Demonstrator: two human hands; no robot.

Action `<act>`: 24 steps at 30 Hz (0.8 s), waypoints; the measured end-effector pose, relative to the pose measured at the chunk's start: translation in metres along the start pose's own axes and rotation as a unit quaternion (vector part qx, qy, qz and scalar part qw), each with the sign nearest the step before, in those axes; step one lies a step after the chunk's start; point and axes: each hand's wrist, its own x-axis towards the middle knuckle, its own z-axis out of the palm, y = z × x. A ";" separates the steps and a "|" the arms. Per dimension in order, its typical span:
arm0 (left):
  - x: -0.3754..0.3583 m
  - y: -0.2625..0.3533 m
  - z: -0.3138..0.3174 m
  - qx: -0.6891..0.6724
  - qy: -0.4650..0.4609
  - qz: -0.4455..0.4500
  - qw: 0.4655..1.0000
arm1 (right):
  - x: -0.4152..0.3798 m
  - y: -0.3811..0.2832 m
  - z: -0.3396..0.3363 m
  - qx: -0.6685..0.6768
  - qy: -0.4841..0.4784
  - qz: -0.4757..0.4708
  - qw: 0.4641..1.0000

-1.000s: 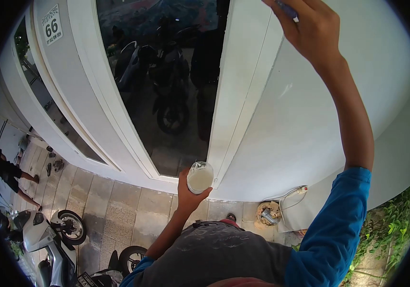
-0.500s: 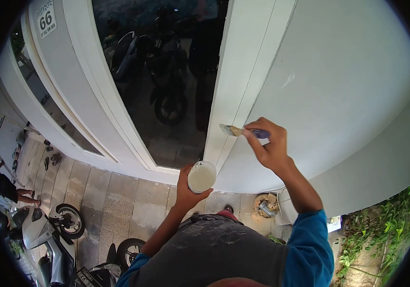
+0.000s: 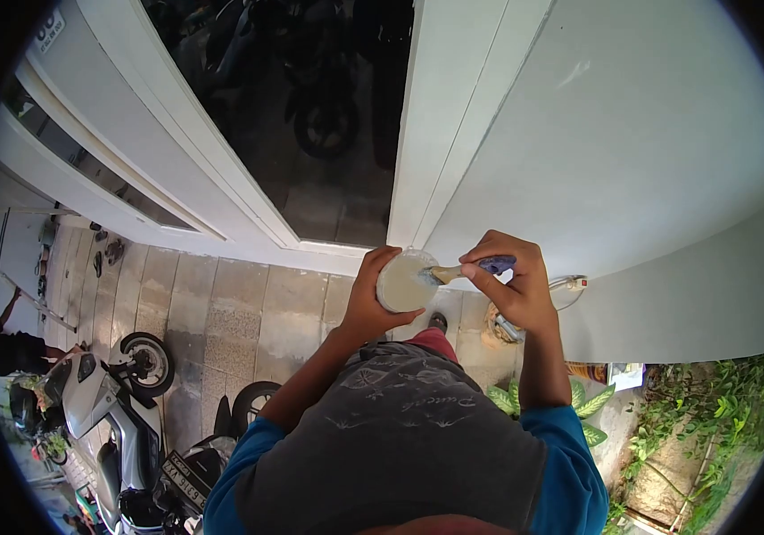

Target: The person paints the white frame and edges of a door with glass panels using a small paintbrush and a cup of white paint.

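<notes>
My left hand (image 3: 373, 301) is wrapped around the side of a round tub of off-white paint (image 3: 402, 287), its open top facing up at me. In my right hand (image 3: 517, 283) is a paintbrush (image 3: 451, 274), pinched by its dark purple handle. The bristle end reaches over the tub's right rim and its tip is at the paint. Beyond the tub stands a white window frame (image 3: 446, 116) around a dark glass pane (image 3: 310, 107).
A smooth pale wall (image 3: 631, 178) curves away at the right. On the tiled ground (image 3: 248, 312) stands a silver motorcycle (image 3: 101, 415), with a person (image 3: 20, 343) behind it. Leafy plants (image 3: 730, 419) grow at lower right; a basin with a metal object (image 3: 507, 328) sits below my right hand.
My right hand has brought the brush from beside the window frame down to the tub. The tub has moved slightly up and right in view, and my head view has shifted downward.
</notes>
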 end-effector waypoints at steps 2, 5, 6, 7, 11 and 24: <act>0.002 0.001 0.002 -0.011 -0.007 0.022 1.000 | -0.001 -0.001 0.001 -0.037 0.010 -0.025 0.999; 0.003 -0.001 0.005 -0.012 -0.003 0.035 0.999 | 0.002 -0.002 -0.001 -0.060 -0.011 -0.010 0.998; 0.004 -0.001 0.006 -0.018 0.000 0.040 0.999 | 0.002 -0.003 0.000 -0.058 -0.012 -0.005 0.998; 0.004 0.000 0.006 -0.006 -0.002 0.042 0.999 | 0.003 -0.004 0.003 -0.081 -0.019 0.004 0.997; 0.009 0.001 0.007 0.009 -0.002 0.071 0.997 | 0.005 -0.001 0.009 -0.128 -0.034 0.011 0.991; 0.016 0.004 0.002 0.044 0.014 0.076 0.996 | 0.021 0.003 0.024 -0.255 -0.139 -0.073 0.954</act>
